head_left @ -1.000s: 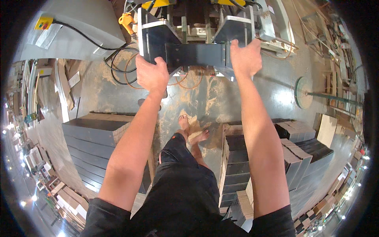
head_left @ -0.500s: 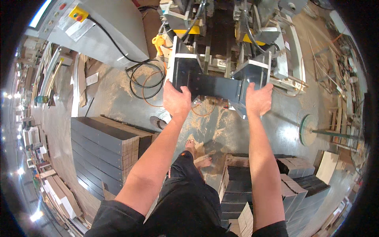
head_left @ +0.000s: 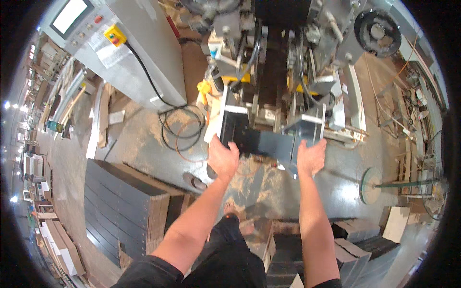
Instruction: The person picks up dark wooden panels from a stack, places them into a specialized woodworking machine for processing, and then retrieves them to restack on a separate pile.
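Out in front of me, both hands hold an H-shaped assembly of dark panels, with a black crosspiece (head_left: 269, 144) joining two pale-edged side pieces. My left hand (head_left: 223, 157) is closed round the near end of the left side piece (head_left: 234, 124), thumb toward the crosspiece. Opposite it, my right hand (head_left: 311, 157) grips the right side piece (head_left: 305, 128). The assembly lies at the near end of a machine (head_left: 278, 103) with metal rails and yellow parts. Whether it rests on the machine is unclear. The fingers on the outer faces are partly hidden.
Left stands a grey control cabinet (head_left: 139, 53), with black cable (head_left: 177, 125) coiled on the floor. Stacks of dark panels flank me, one left (head_left: 120, 206) and others right (head_left: 288, 252). A sandal (head_left: 194, 181) lies near my feet. A round-based stand (head_left: 370, 186) is at right.
The whole view has shifted, so the machine, cabinet and assembly sit lower in the picture. Both hands keep their hold on the side pieces, with little visible movement relative to the machine.
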A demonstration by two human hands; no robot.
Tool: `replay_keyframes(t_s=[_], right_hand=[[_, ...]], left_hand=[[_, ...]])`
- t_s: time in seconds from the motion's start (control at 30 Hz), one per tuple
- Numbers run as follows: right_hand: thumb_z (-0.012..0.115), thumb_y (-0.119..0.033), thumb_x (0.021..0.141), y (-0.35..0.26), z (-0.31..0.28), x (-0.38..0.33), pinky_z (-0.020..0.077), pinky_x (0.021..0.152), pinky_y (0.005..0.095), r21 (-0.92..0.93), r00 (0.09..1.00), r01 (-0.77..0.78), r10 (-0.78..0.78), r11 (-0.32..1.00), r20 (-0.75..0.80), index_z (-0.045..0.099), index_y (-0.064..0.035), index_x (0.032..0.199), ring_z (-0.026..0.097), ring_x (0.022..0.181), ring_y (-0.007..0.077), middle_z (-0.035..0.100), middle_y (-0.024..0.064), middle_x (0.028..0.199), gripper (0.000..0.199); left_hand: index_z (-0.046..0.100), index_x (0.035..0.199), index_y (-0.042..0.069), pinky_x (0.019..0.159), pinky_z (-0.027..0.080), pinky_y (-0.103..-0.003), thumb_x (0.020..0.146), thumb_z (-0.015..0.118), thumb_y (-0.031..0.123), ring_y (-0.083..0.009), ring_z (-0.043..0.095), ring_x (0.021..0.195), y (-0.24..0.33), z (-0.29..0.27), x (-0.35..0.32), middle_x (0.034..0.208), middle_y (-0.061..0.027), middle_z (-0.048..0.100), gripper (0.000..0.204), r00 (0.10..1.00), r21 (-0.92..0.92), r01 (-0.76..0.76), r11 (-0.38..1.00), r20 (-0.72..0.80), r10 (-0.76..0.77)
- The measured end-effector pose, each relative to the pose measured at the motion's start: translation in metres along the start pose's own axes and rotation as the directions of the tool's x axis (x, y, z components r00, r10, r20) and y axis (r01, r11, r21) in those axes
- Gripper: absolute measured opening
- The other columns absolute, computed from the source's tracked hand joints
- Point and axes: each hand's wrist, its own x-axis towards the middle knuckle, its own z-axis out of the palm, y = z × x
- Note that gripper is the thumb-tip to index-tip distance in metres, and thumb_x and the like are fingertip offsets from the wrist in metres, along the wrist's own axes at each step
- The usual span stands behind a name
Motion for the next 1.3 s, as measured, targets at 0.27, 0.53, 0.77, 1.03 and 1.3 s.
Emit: replay_keyframes(t_s=[0.27,0.53,0.77,1.03,1.3], right_hand=[[0.076,-0.032,0.079,0.019,-0.011,0.002,0.0502,0.088,0.0539,0.116,0.995,0.097,-0.100,0.989,0.025,0.046,-0.0025,0.125,0.061,0.106,0.0444,0.062,0.0232,0.114,0.063],[0.070,-0.036,0.088,0.068,0.014,-0.074,0.0445,0.102,0.0488,0.328,0.978,0.204,-0.203,0.922,-0.040,0.038,-0.0011,0.147,0.054,0.122,0.0447,0.053,0.0273,0.138,0.076],[0.063,-0.062,0.088,0.275,-0.017,-0.290,0.0427,0.108,0.0453,0.131,0.651,-0.419,0.197,0.899,0.733,0.057,0.0004,0.137,0.056,0.127,0.0398,0.061,0.0265,0.133,0.079],[0.057,-0.057,0.094,0.472,-0.063,-0.656,0.0561,0.070,0.0448,-0.471,0.001,-0.675,0.638,0.569,0.770,0.069,-0.0059,0.121,0.067,0.078,0.0255,0.068,0.0161,0.103,0.058],[0.060,-0.058,0.088,0.399,-0.022,-0.660,0.0513,0.094,0.0463,-0.053,0.326,-0.893,0.724,0.447,0.608,0.069,-0.0021,0.123,0.066,0.111,0.0399,0.067,0.0241,0.121,0.066]], left_hand=[[0.050,0.135,0.001,0.094,0.048,-0.052,0.082,0.065,0.025,-0.0421,0.060,0.112,0.009,-0.013,-0.004,0.122,-0.0225,0.062,0.060,1.000,-0.077,0.013,0.997,-0.003,-0.013],[0.048,0.134,-0.001,0.087,0.051,-0.052,0.082,0.065,0.023,-0.0384,0.062,0.107,-0.017,-0.024,0.006,0.118,-0.0193,0.061,0.060,1.000,-0.001,-0.013,1.000,-0.012,0.013],[0.052,0.132,0.000,0.085,0.054,-0.053,0.085,0.061,0.031,-0.0399,0.068,0.098,-0.009,-0.002,0.006,0.119,-0.0213,0.064,0.057,0.994,0.114,-0.090,0.989,-0.049,0.096],[0.044,0.139,-0.007,0.089,0.052,-0.058,0.086,0.060,0.041,-0.0449,0.066,0.104,-0.006,-0.025,-0.008,0.118,-0.0284,0.065,0.073,0.972,-0.014,-0.077,0.997,0.224,0.078],[0.050,0.121,-0.014,0.087,0.055,-0.056,0.087,0.063,0.043,-0.0502,0.067,0.099,-0.031,0.001,0.008,0.105,-0.0348,0.065,0.069,0.927,0.008,-0.301,0.953,0.236,0.291]])
